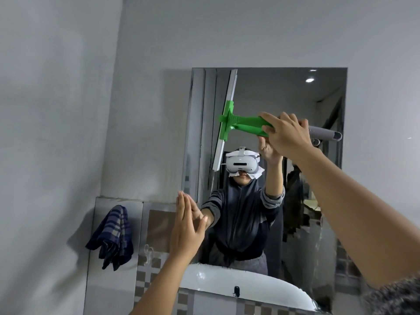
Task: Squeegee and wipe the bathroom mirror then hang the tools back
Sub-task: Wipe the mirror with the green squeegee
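Squeegee (229, 123) blade stands near mirror's (322, 105) top-left corner, my right hand (287, 135) gripping handle; squeegee step underway. Left hand (185, 226) flat, released, at btm-left edge. Next: steady pull across the glass w/ even pressure.

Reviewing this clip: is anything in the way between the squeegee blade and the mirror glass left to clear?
Nothing visible. The right hand holds the squeegee with its blade against the mirror near the left edge. The left hand rests flat low at the mirror's left edge, below the blade.
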Available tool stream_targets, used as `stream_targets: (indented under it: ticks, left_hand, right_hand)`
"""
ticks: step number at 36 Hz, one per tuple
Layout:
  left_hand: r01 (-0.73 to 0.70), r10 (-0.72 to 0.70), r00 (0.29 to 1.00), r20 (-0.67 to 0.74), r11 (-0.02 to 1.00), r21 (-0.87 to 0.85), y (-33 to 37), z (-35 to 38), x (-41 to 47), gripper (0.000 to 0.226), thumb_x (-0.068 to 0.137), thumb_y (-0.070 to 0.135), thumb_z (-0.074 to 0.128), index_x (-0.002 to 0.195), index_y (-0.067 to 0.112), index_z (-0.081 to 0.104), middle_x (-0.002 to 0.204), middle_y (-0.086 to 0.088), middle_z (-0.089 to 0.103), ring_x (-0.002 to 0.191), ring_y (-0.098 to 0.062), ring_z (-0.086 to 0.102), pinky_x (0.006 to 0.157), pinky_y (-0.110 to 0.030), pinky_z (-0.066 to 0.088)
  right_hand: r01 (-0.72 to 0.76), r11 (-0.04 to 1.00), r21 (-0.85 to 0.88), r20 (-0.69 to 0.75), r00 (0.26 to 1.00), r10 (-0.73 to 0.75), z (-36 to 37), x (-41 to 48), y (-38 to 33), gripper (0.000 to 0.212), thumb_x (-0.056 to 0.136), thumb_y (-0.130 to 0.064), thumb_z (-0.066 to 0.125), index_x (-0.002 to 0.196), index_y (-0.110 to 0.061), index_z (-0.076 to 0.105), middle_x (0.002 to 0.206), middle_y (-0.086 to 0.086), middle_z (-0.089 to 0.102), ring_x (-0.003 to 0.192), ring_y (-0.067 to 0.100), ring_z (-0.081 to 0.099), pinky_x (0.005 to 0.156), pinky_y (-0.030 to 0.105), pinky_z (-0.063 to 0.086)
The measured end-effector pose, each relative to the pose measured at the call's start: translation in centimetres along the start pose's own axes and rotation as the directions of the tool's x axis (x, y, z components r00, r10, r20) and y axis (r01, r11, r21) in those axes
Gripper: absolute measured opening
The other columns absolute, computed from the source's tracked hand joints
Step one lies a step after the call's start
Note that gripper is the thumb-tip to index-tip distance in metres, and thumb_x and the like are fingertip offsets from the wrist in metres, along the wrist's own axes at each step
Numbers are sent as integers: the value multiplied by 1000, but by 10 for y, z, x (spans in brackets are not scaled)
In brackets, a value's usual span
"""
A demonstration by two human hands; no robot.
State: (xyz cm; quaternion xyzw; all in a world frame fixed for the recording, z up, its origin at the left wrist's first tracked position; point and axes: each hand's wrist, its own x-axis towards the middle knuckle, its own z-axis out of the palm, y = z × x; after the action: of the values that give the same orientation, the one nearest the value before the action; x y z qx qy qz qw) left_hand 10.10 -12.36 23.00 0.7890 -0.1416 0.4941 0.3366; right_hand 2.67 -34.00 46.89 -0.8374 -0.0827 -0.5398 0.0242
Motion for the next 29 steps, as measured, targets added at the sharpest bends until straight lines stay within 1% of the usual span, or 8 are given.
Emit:
stream_targets:
  ticks: [3,7,12,14,18,22,27,29]
  left_hand:
    - [15,-15,1000,-2,1000,0,2,-1,0,84,90,31,56,142,13,-6,153,-3,-13,141,-13,-8,94,9,-4]
    - [40,-40,999,4,999,19,1,2,0,85,88,31,58,145,10,-1,154,-3,-9,140,-11,-8,98,4,-4]
    - [68,-68,998,8,997,20,-2,4,3,84,86,27,61,146,6,5,155,-6,-4,142,-15,-4,102,1,-8]
    - [67,-67,998,-3,998,11,-1,4,4,84,87,26,61,146,7,4,154,-3,-7,142,-14,-5,107,-7,-2]
    - [78,-78,997,1,996,-40,5,5,2,85,87,26,60,146,9,1,152,3,-13,140,-10,-9,113,-28,18]
    - [118,-117,993,25,992,-52,7,4,1,86,87,25,60,146,10,0,153,1,-12,140,-11,-7,110,-42,31]
    - [103,-103,995,13,991,-89,8,5,2,84,86,18,62,146,5,5,154,-3,-8,141,-12,-8,115,-34,17]
    - [99,-98,995,8,991,-90,8,6,2,83,85,16,63,145,3,7,154,-4,-7,141,-12,-8,114,-33,15]
  right_hand:
    - [-23,1000,-10,5,1000,23,-7,-7,14,35,98,-30,34,133,-37,39,112,8,51,111,27,40,93,42,26]
    - [-57,998,-17,12,998,57,-17,-14,33,36,99,-30,33,133,-37,39,112,8,51,114,27,40,95,43,25]
    - [-98,995,-34,17,995,99,-27,-21,52,36,99,-30,33,135,-35,38,119,10,50,119,28,38,98,44,24]
    - [-116,992,-42,19,993,117,-32,-24,61,37,99,-31,33,135,-36,38,119,11,50,119,29,38,98,44,24]
    - [-153,987,-50,25,988,154,-39,-31,78,37,99,-29,32,135,-36,37,118,11,50,118,29,38,98,43,24]
    - [-189,980,-55,33,981,191,-42,-41,88,37,99,-27,32,135,-35,37,118,13,50,116,30,39,96,43,25]
    - [-240,969,-60,22,970,242,-46,-54,98,36,99,-27,33,134,-34,38,119,14,51,116,32,40,96,45,26]
    - [-257,965,-58,18,966,259,-46,-58,101,37,98,-26,32,134,-34,38,119,14,52,117,33,40,96,46,25]
